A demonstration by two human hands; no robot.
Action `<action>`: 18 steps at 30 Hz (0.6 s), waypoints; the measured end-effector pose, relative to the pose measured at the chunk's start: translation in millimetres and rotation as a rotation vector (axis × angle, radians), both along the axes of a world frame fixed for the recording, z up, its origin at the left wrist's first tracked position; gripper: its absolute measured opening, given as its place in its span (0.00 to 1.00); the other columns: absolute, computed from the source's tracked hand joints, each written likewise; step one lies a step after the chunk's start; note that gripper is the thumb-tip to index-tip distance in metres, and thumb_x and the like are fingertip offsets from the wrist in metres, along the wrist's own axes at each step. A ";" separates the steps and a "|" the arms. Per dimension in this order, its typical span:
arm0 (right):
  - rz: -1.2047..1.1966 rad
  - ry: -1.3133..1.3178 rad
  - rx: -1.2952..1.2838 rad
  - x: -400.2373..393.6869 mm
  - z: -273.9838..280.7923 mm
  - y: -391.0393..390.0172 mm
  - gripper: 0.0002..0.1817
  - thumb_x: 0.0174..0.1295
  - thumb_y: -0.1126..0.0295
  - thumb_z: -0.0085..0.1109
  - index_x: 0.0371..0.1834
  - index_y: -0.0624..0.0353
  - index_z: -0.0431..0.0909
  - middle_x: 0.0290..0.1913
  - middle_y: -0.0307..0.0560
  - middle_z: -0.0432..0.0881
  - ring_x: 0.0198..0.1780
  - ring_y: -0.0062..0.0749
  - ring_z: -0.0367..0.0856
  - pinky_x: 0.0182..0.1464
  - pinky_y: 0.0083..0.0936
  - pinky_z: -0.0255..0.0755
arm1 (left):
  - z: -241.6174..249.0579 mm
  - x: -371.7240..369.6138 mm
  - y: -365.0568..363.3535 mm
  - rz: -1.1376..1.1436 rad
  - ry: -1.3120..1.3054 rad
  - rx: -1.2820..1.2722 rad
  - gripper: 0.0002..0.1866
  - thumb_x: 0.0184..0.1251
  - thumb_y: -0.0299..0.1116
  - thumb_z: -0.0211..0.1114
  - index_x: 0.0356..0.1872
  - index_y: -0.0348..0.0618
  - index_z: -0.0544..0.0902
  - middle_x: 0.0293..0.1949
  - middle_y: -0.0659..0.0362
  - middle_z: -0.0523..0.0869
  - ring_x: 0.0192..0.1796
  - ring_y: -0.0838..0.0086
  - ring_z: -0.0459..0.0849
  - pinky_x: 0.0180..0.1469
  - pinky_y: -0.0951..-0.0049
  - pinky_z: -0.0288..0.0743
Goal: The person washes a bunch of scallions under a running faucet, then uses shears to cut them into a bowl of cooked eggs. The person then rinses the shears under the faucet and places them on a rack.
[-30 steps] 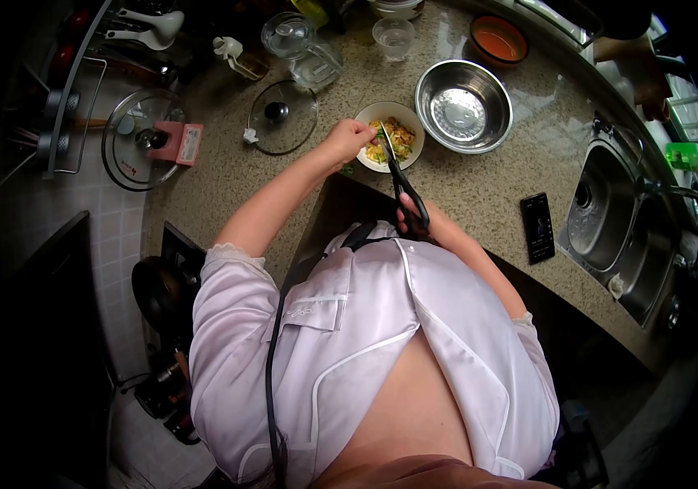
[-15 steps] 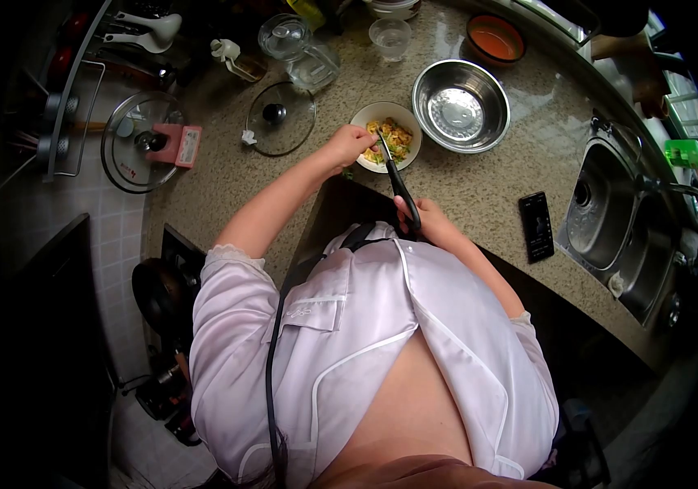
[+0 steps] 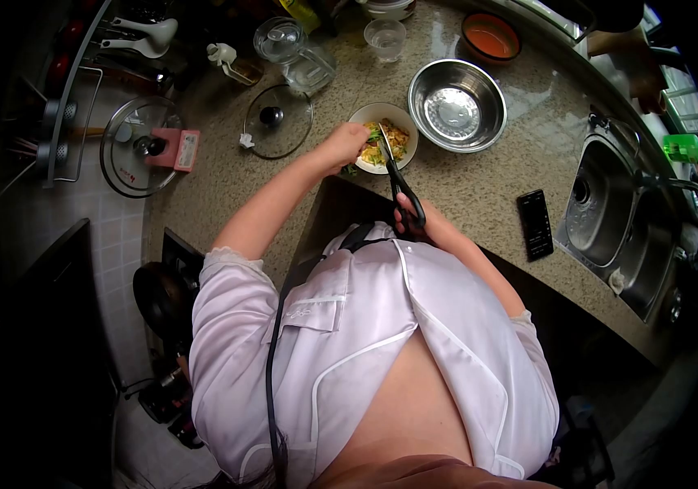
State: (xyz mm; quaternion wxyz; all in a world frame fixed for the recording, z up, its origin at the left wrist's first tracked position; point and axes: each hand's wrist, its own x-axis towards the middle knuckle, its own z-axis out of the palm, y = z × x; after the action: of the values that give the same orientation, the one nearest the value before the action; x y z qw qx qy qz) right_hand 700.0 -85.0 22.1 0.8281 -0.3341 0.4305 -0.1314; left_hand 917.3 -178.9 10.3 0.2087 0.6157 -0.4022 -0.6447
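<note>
A white bowl point(image 3: 408, 152) with yellow and green chopped food point(image 3: 391, 145) stands near the counter's front edge. My right hand point(image 3: 408, 215) is wrapped round the handles of black scissors point(image 3: 399, 181), whose blades are parted over the bowl. At the bowl's left rim, my left hand point(image 3: 347, 145) pinches a bit of something green beside the blades. Some green pieces point(image 3: 350, 170) lie on the counter below that hand. Touching or nearly touching the bowl on its right is a steel basin point(image 3: 457, 106).
A glass lid point(image 3: 284, 134), a glass pitcher point(image 3: 310, 69), a clear cup point(image 3: 385, 39) and an orange-lined bowl point(image 3: 490, 39) are on the counter point(image 3: 479, 200). A phone point(image 3: 535, 225) lies to the right, before the sink point(image 3: 598, 208).
The scissors have opened, with their blades now visibly parted. My left hand has shifted slightly left, and the green bit at its fingertips shows more.
</note>
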 end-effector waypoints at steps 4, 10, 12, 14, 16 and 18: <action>-0.003 0.010 -0.004 1.2 0.9 -1.0 0.26 0.58 0.41 0.47 0.23 0.55 0.72 0.20 0.36 0.72 0.20 0.18 0.64 0.22 0.15 0.54 | -1.1 -0.7 1.1 -0.077 -0.060 -0.055 0.12 0.65 0.37 0.50 0.28 0.40 0.76 0.17 0.68 0.66 0.18 0.85 0.62 0.19 0.82 0.56; 0.045 0.000 -0.039 0.1 1.2 -3.1 0.26 0.58 0.41 0.47 0.24 0.55 0.72 0.20 0.36 0.72 0.20 0.18 0.64 0.23 0.15 0.54 | -3.2 -0.3 3.5 -0.172 -0.131 -0.075 0.13 0.65 0.37 0.51 0.29 0.39 0.77 0.18 0.67 0.69 0.18 0.85 0.63 0.18 0.82 0.57; 0.038 -0.005 -0.041 1.3 2.4 -2.7 0.26 0.58 0.41 0.48 0.23 0.55 0.71 0.20 0.36 0.72 0.20 0.18 0.65 0.23 0.15 0.55 | -3.4 1.0 2.9 -0.194 -0.137 -0.070 0.13 0.66 0.37 0.51 0.29 0.39 0.77 0.18 0.68 0.68 0.18 0.85 0.63 0.18 0.83 0.56; 0.018 0.010 -0.035 3.4 -4.9 -0.1 0.26 0.58 0.41 0.49 0.22 0.55 0.71 0.20 0.36 0.72 0.20 0.19 0.65 0.23 0.16 0.55 | -3.9 1.7 2.6 -0.214 -0.142 -0.065 0.13 0.66 0.37 0.51 0.29 0.39 0.77 0.18 0.68 0.68 0.18 0.85 0.63 0.18 0.83 0.56; -0.005 0.025 -0.027 4.6 -12.8 1.8 0.26 0.57 0.41 0.50 0.21 0.55 0.71 0.19 0.37 0.72 0.20 0.19 0.65 0.23 0.16 0.56 | -7.0 2.0 1.2 -0.206 -0.132 -0.024 0.13 0.66 0.37 0.50 0.30 0.39 0.77 0.18 0.68 0.68 0.18 0.85 0.61 0.18 0.83 0.55; 0.033 0.087 -0.136 4.0 -17.4 1.4 0.25 0.58 0.43 0.51 0.18 0.55 0.70 0.18 0.37 0.72 0.20 0.19 0.66 0.24 0.17 0.58 | -7.3 1.8 -0.1 -0.177 -0.116 0.003 0.13 0.66 0.37 0.50 0.30 0.39 0.77 0.18 0.68 0.68 0.18 0.85 0.61 0.18 0.83 0.55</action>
State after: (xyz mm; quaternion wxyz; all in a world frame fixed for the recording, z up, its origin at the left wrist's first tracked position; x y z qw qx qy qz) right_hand 704.0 -83.6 4.7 0.7860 -0.4022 0.4505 -0.1320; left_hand 919.1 -179.0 3.0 0.1262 0.6144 -0.4654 -0.6245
